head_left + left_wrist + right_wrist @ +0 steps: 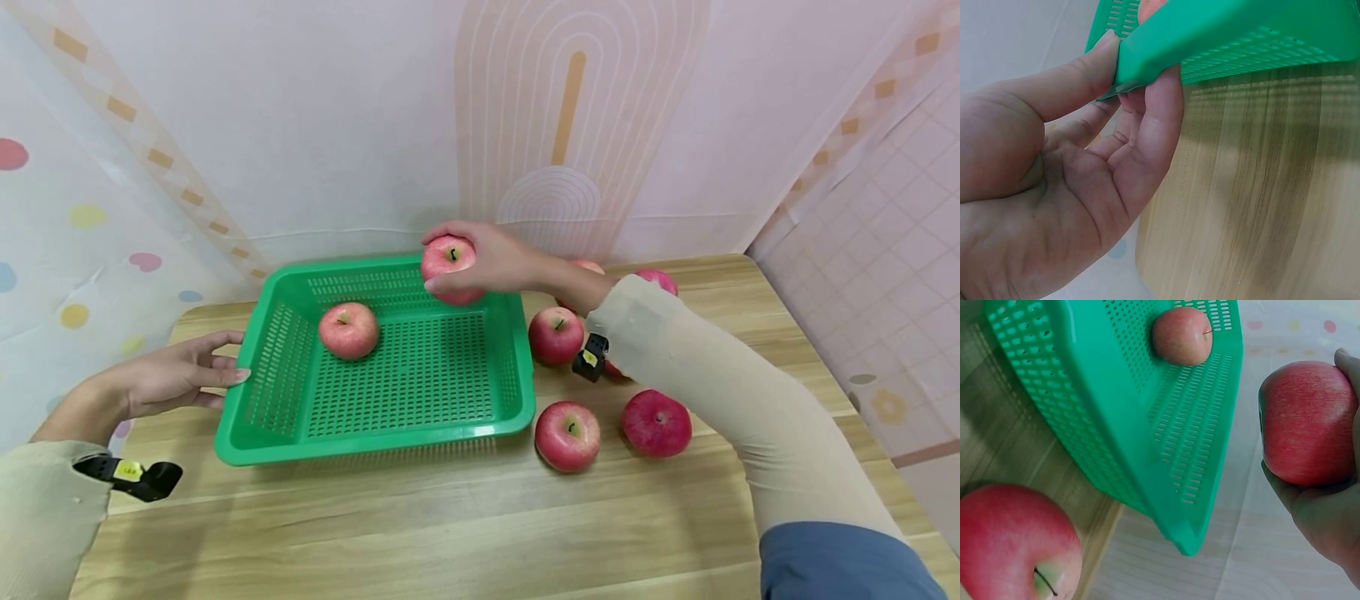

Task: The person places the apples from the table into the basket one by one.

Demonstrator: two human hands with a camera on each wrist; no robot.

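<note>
your left hand point(183, 375) pinches the left rim of the green basket point(375, 444), thumb on top and fingers below. your right hand point(502, 257) holds 1 apple point(448, 260), fingers and thumb curled round it, above the basket's far right part and apart from the rim. 1 other apple point(348, 331) sits inside the basket, toward its left. more apples point(567, 436) lie on the wooden table point(450, 533), right of the basket, some partly hidden by your right arm point(697, 358).
</note>
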